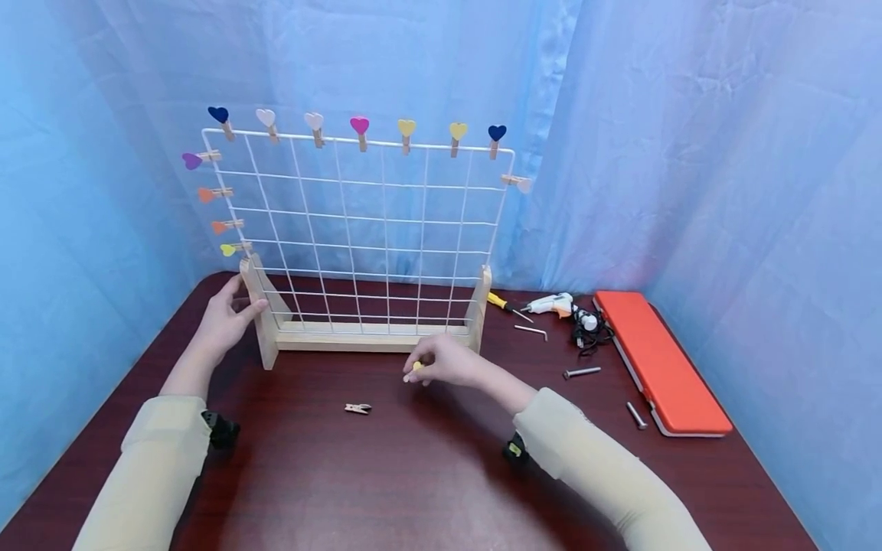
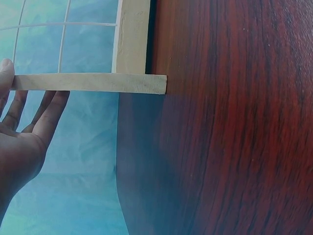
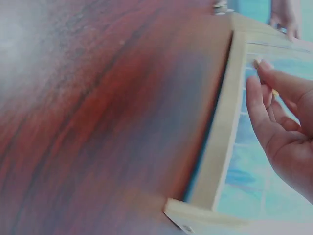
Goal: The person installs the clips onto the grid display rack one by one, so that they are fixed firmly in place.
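Note:
My left hand (image 1: 223,320) grips the left wooden upright of a stand (image 1: 265,337), thumb on one side and fingers on the other. That stand carries a white wire grid (image 1: 365,222). Between thumb and fingertips, my right hand (image 1: 446,360) pinches a small clothespin with a yellow top (image 1: 417,366), in front of the stand's lower bar (image 1: 344,342); the fingers hide much of it. Another small wooden clothespin (image 1: 357,409) lies on the table to its left. Heart-topped clothespins, such as a pink one (image 1: 360,126), line the grid's top and left edges, and a pale one (image 1: 517,183) sits on its right edge.
Right of the stand lie a yellow-handled screwdriver (image 1: 499,301), a hex key (image 1: 530,330), a white glue gun (image 1: 550,304) with its black cord (image 1: 591,337), and two bolts (image 1: 583,373). A long orange-red case (image 1: 664,367) lies along the table's right side. Blue curtains (image 1: 620,153) surround the table.

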`<action>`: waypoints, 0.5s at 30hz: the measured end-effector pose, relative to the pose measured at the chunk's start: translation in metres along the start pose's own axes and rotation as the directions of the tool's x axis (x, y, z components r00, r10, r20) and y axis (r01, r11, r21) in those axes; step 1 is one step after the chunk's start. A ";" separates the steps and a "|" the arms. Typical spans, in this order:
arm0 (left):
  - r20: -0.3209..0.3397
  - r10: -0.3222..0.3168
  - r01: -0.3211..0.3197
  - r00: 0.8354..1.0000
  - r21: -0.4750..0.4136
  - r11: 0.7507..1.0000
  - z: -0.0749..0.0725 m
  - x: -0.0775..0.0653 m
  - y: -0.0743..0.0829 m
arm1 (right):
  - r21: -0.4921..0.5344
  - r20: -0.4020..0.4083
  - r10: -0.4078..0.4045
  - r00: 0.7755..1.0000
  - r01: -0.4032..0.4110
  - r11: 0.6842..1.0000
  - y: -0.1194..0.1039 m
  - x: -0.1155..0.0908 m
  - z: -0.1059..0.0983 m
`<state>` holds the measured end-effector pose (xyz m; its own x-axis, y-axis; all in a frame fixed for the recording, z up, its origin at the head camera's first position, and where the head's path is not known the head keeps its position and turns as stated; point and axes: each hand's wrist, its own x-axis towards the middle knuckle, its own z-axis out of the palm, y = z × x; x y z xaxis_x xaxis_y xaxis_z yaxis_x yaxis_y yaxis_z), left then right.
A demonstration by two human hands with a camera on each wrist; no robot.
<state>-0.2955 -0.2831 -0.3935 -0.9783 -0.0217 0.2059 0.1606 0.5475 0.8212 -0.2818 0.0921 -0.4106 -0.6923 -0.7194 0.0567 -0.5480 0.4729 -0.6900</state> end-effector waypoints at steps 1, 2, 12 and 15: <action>0.000 -0.003 0.003 1.000 -0.001 1.000 0.000 0.000 0.000 | 0.004 -0.027 -0.002 1.000 0.002 1.000 -0.001 -0.004 -0.005; 0.000 -0.007 0.007 1.000 0.001 1.000 -0.001 0.000 0.001 | 0.012 -0.049 -0.005 0.999 0.006 1.000 -0.003 -0.007 -0.010; -0.002 -0.003 0.003 1.000 0.006 1.000 0.000 0.000 0.003 | -0.091 -0.202 -0.030 0.979 0.012 0.996 -0.021 -0.046 -0.057; -0.002 -0.003 0.003 1.000 0.009 1.000 0.000 0.000 0.003 | -0.090 -0.306 -0.041 0.951 0.014 0.996 -0.029 -0.057 -0.077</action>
<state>-0.2947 -0.2817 -0.3909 -0.9785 -0.0251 0.2045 0.1565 0.5547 0.8172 -0.2626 0.1582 -0.3387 -0.7797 -0.5479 0.3029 -0.5976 0.5069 -0.6213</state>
